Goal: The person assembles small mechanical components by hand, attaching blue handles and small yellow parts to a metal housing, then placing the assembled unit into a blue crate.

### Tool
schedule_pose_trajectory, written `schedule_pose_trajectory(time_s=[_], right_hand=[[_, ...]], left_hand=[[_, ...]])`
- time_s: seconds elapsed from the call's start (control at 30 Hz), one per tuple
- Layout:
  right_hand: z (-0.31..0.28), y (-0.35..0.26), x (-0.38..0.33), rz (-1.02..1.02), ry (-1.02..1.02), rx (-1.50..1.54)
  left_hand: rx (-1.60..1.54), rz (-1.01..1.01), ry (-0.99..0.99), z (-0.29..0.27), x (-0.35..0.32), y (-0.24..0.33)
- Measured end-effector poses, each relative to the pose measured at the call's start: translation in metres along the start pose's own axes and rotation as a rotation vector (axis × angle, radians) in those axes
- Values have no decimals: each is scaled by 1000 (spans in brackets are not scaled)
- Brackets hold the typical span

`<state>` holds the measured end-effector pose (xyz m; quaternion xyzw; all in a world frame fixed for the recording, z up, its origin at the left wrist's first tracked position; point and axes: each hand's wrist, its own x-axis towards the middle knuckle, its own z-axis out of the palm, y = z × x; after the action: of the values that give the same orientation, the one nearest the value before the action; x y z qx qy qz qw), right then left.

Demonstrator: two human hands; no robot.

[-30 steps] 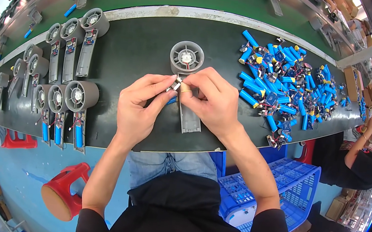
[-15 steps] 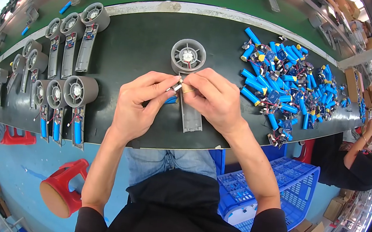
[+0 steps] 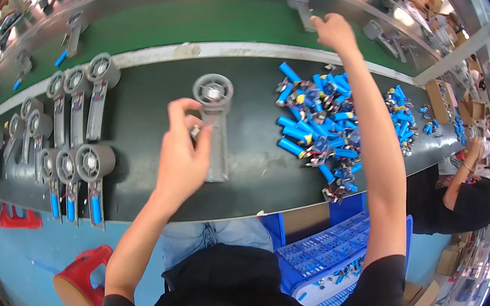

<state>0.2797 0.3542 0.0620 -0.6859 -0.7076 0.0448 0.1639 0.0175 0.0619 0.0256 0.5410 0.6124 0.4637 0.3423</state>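
In the middle of the dark bench lies a grey handheld fan housing (image 3: 217, 155), its round fan head away from me and its open handle toward me. My left hand (image 3: 186, 151) is curled beside the handle, thumb and fingers closed round something small, mostly hidden by the fingers. My right hand (image 3: 337, 34) is stretched far over the green conveyor. Its fingertips pinch at the handle of another grey fan housing (image 3: 300, 0) lying there.
To the right spreads a pile of blue battery cells with circuit boards (image 3: 317, 122). Several grey fan units (image 3: 95, 161) stand in rows at the left, some with blue cells. A blue crate (image 3: 323, 244) sits below the bench, a red stool (image 3: 80, 280) at lower left. A co-worker (image 3: 461, 200) sits at the right.
My hands have parted. The right has gone from the middle housing out to the conveyor; the left stays near the handle. The view has shifted, and the middle housing's fan head sits lower and further left.
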Motion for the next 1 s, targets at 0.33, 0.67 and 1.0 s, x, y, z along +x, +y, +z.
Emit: schedule_pose_trajectory(time_s=[0.33, 0.67, 1.0], right_hand=[[56, -7, 27, 255, -213, 1023], [-28, -78, -218, 182, -528, 1239], [-29, -30, -202, -485, 148, 270]], left_hand=[[425, 107, 432, -47, 249, -72], [358, 293, 346, -43, 182, -22], [142, 301, -90, -14, 33, -23]])
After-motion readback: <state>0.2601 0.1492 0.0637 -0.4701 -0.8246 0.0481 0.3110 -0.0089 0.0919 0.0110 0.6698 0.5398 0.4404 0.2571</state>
